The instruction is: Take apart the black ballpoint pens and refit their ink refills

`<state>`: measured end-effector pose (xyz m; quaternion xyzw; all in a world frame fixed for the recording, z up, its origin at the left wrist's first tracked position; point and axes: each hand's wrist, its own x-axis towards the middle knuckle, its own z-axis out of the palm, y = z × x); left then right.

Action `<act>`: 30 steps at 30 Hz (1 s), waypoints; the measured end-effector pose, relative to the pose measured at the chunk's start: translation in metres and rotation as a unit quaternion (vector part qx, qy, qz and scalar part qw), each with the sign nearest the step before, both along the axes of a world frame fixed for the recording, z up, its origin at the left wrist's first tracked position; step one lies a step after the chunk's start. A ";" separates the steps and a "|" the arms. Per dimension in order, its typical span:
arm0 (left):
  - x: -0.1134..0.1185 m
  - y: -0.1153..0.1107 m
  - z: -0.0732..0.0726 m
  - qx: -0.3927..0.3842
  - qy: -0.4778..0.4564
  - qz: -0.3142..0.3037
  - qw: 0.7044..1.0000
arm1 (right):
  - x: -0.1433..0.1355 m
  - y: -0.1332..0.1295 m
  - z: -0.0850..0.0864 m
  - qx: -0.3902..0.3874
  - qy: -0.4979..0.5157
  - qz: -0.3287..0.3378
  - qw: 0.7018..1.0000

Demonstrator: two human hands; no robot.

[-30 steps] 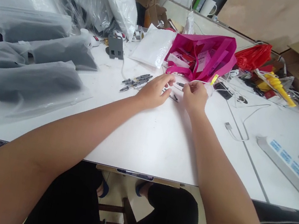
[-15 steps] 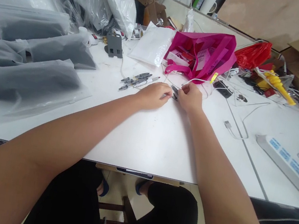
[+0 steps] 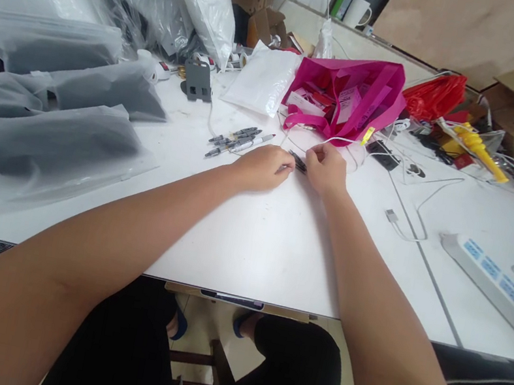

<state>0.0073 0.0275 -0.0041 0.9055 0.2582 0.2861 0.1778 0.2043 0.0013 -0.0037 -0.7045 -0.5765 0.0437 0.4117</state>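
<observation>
Fingers of both hands meet over a small dark pen-like item (image 3: 298, 162) lying low on the white surface (image 3: 248, 244). The left hand (image 3: 264, 167) curls, its fingers pinched together at one end of the item. The right hand (image 3: 325, 168) curls too, fingers closed on the other end. Both bare forearms stretch forward from the near edge, converging at the middle of the surface.

Just left of the left hand lies a loose cluster of dark pens (image 3: 236, 139). Behind the hands a pink bag (image 3: 353, 97) lies on its side, open, with tags and small packets inside. A white cable (image 3: 413, 207) trails to the right. Grey plastic-wrapped bundles (image 3: 47, 142) are stacked far left.
</observation>
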 end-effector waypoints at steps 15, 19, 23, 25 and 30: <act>-0.051 0.039 0.016 0.017 0.023 0.215 0.976 | 0.001 0.000 0.001 0.020 0.012 -0.004 1.000; -0.043 0.034 0.012 0.017 0.126 0.210 0.969 | 0.001 0.001 0.000 0.018 0.008 -0.006 1.000; -0.039 0.030 0.013 -0.006 0.150 0.236 0.960 | 0.000 0.001 0.001 0.016 0.007 -0.006 1.000; -0.038 0.028 0.014 -0.010 0.157 0.241 0.958 | 0.000 0.001 0.001 0.023 0.007 -0.007 1.000; -0.033 0.028 0.013 -0.031 0.082 0.249 0.964 | -0.003 -0.001 0.006 0.065 0.018 -0.008 0.998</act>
